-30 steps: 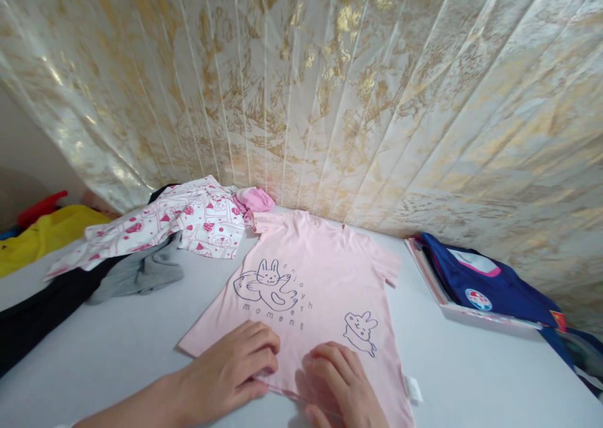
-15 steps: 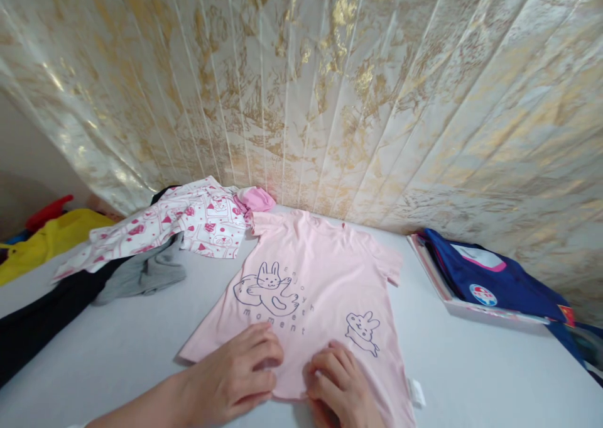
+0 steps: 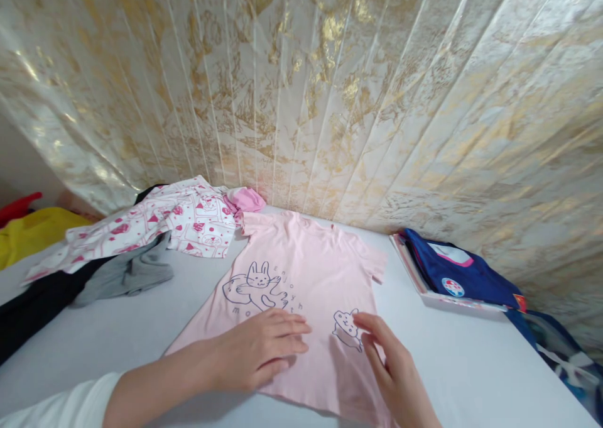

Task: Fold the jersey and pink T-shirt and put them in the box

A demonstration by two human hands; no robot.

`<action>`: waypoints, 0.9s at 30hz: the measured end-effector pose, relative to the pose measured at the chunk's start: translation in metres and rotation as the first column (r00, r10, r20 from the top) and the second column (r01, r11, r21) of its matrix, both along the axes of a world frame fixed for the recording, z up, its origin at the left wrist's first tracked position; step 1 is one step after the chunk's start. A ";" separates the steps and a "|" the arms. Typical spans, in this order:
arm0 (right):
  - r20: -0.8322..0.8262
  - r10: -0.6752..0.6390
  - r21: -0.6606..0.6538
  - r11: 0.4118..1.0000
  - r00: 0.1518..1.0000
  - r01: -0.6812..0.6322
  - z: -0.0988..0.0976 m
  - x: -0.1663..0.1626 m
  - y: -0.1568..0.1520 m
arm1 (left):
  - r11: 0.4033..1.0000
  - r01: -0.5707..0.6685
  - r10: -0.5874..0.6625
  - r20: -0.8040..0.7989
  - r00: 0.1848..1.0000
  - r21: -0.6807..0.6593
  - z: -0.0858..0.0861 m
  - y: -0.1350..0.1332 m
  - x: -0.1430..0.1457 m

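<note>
A pink T-shirt with line-drawn rabbits and lettering lies spread flat, its collar away from me. Over its lower left part is my left hand, fingers stretched out and covering some of the lettering; it holds nothing. My right hand hovers above the shirt's lower right, beside the smaller rabbit print, with thumb and fingers apart and nothing between them. Whether the left palm touches the cloth I cannot tell.
On the left lie a white garment with pink prints, grey clothing, black clothing and a yellow one. Folded navy clothing tops a stack at right. A gold-patterned curtain hangs behind the white surface.
Both hands have left the shirt's bottom hem. My left hand moved right and flattened out; my right hand rose and moved right, its fingers opening. The view shifted slightly right.
</note>
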State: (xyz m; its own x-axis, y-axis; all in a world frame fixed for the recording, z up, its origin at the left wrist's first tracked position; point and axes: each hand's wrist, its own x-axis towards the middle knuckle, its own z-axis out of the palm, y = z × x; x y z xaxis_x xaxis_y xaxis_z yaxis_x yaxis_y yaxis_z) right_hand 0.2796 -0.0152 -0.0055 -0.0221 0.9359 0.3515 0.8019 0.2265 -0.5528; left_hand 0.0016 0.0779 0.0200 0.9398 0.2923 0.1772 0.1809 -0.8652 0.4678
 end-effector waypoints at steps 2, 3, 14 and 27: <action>0.011 -0.103 -0.074 0.992 0.995 0.104 -0.007 0.010 0.011 | 0.994 0.087 -0.083 -0.050 0.995 0.065 -0.004 0.004 0.021; 0.045 -0.110 -0.096 0.989 0.993 0.114 -0.013 0.013 0.017 | 0.989 0.123 -0.118 -0.066 0.991 0.086 -0.008 0.005 0.029; 0.514 0.040 -0.050 0.999 0.857 -0.016 -0.044 0.025 0.065 | 0.951 0.256 -0.240 -0.110 0.965 0.175 -0.005 -0.006 0.053; 0.642 -0.106 -0.208 0.929 0.760 0.305 -0.029 0.056 0.143 | 0.945 0.272 -0.279 0.014 0.960 0.182 -0.069 -0.001 0.084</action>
